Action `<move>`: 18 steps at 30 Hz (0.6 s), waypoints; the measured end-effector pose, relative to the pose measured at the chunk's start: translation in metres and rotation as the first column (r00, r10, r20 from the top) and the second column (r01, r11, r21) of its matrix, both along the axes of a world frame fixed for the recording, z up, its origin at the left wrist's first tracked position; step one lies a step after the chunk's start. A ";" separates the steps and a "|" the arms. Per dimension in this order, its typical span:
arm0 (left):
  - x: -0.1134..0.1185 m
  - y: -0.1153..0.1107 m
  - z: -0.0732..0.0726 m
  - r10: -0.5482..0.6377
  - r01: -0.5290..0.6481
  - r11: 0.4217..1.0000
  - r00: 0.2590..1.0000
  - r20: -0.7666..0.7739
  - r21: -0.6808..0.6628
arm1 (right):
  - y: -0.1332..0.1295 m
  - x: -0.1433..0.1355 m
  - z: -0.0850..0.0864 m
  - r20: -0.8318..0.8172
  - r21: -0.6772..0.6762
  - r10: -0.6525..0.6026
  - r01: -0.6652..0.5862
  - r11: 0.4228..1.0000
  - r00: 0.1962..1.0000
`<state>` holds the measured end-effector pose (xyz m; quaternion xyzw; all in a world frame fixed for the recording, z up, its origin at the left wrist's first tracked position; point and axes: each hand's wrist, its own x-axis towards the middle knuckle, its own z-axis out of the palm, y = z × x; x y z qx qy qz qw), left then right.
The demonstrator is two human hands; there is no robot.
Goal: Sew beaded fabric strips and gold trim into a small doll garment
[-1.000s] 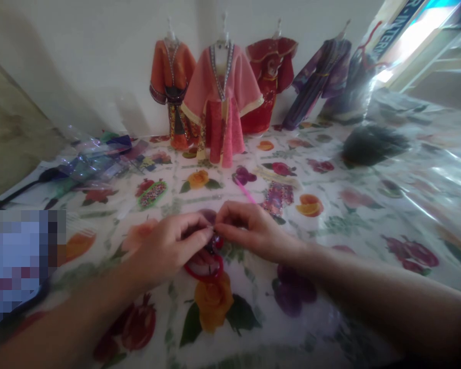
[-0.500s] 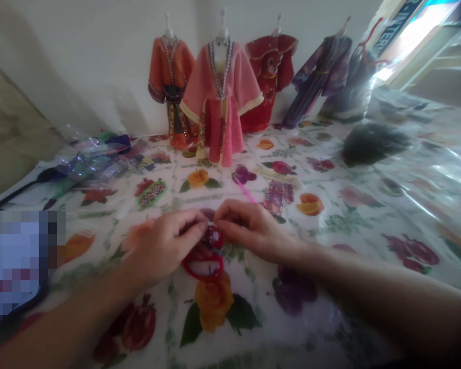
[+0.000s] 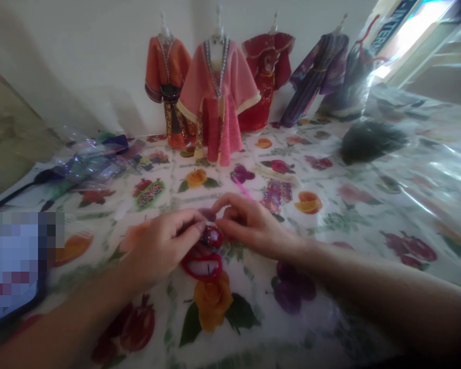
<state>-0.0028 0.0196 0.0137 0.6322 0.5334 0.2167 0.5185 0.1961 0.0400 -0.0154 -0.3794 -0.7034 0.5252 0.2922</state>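
Two bare hands: left hand (image 3: 169,238) clamped on a small, glossy dark-red beaded piece (image 3: 215,236); right hand (image 3: 253,228) just beside, can't tell if it's gripping.
Beaded piece: between the hands, poking rightward; long axis hard to call from here.

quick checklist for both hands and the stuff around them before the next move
1. Left hand gripping the dark red piece: ok, thumb and forefinger are at its edge.
2. Right hand touching that piece: cannot tell, its fingertips are close but contact is unclear.
3. Red loop well away from the hands: not ok, it shows right by the left hand's fingers.
4. Pink stick clear of the right hand: cannot tell, its near end runs up to the hand.
5. Green-edged oval uncovered: ok, apart from both hands.
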 end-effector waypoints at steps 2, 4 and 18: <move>0.000 0.000 0.000 0.007 -0.007 1.000 1.000 0.003 -0.015 | 0.001 0.000 0.000 -0.002 0.021 0.015 -0.015 1.000 1.000; 0.001 0.000 -0.001 -0.002 0.002 1.000 1.000 -0.008 0.000 | 0.001 0.000 0.001 -0.006 0.032 0.032 -0.032 0.999 0.999; -0.002 0.001 -0.006 0.055 -0.027 0.989 0.979 0.198 -0.143 | 0.002 -0.001 0.000 0.030 0.082 0.012 -0.014 0.997 0.999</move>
